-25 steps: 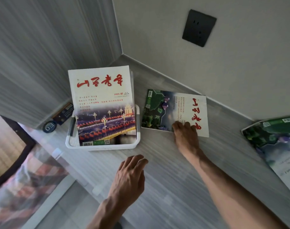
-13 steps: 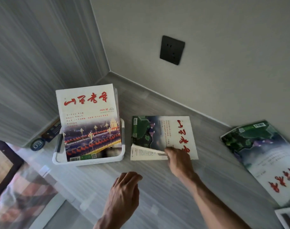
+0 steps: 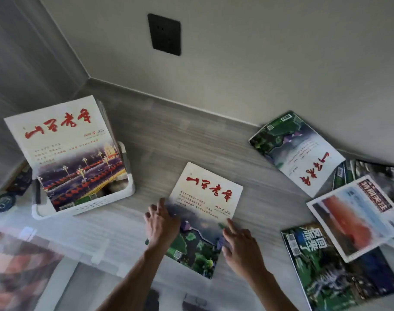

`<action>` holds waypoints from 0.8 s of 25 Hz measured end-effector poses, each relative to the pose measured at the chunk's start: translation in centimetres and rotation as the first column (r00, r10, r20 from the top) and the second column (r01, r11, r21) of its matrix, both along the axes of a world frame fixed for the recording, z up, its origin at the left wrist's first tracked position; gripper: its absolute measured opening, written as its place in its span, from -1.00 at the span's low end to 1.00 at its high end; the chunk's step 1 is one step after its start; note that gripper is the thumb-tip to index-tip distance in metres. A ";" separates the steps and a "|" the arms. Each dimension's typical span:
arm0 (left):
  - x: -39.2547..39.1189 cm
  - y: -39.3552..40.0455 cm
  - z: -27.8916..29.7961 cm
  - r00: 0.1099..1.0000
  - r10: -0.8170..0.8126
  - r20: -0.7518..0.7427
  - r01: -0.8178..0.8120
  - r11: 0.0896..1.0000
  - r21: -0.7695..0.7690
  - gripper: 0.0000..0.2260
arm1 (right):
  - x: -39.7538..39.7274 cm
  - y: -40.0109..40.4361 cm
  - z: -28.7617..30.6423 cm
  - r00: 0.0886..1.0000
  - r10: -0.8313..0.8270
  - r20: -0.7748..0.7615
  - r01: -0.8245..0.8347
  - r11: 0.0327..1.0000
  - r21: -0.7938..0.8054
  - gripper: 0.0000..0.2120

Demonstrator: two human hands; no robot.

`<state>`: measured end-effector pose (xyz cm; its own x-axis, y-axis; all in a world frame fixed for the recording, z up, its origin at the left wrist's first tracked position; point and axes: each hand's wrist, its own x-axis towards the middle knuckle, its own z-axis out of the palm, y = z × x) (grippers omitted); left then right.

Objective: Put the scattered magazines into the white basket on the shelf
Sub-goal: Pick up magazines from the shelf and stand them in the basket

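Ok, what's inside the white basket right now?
The white basket holds upright magazines; the front red-titled cover hides how many stand behind it. The basket's floor is covered.

White basket (image 3: 97, 206) with perforated wall; grey wood-grain shelf (image 3: 191, 140); black socket (image 3: 164, 34)
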<state>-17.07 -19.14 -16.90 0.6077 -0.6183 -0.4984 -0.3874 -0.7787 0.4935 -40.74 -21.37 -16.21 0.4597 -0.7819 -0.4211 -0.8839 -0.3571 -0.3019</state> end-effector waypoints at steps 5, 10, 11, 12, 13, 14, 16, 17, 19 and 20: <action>2.0 -2.3 2.5 0.940 -0.106 -0.323 0.044 0.980 -0.194 -0.80 | 0.5 -0.9 1.1 0.968 -0.202 0.148 0.182 0.973 0.140 -0.64; 3.9 -0.5 6.5 0.873 -0.444 -0.203 0.233 0.745 -0.626 -0.78 | 3.9 -6.7 5.6 0.384 -0.776 0.501 0.657 0.611 0.442 -0.57; 4.6 0.1 7.1 0.853 -0.467 -0.233 0.205 0.711 -0.673 -0.77 | 4.8 -8.0 6.8 0.231 -0.849 0.474 0.594 0.509 0.623 -0.64; 5.5 0.7 7.8 0.853 -0.450 -0.266 0.150 0.698 -0.700 -0.78 | 5.7 -8.8 7.8 0.160 -0.878 0.451 0.510 0.465 0.723 -0.73; 6.5 1.1 8.4 0.865 -0.409 -0.292 0.086 0.692 -0.716 -0.80 | 6.4 -9.2 8.7 0.158 -0.863 0.479 0.462 0.493 0.737 -0.81; 7.4 1.4 8.6 0.888 -0.352 -0.296 0.035 0.693 -0.720 -0.81 | 7.0 -9.2 9.1 0.157 -0.824 0.544 0.459 0.549 0.699 -0.86; 8.8 2.1 7.9 0.965 -0.216 -0.149 0.059 0.733 -0.677 -0.85 | 8.2 -8.2 9.4 0.105 -0.706 0.701 0.503 0.645 0.575 -0.85; 9.0 2.5 7.3 0.985 -0.166 -0.043 0.101 0.767 -0.634 -0.89 | 8.7 -7.2 9.2 0.103 -0.642 0.759 0.512 0.689 0.513 -0.85; 8.7 3.5 6.2 0.995 -0.096 0.039 0.101 0.818 -0.566 -0.92 | 9.7 -5.1 7.9 0.160 -0.599 0.785 0.516 0.729 0.450 -0.82; 8.5 3.8 5.9 0.997 -0.068 0.022 0.069 0.827 -0.558 -0.92 | 10.3 -4.4 7.2 0.234 -0.601 0.764 0.531 0.738 0.417 -0.78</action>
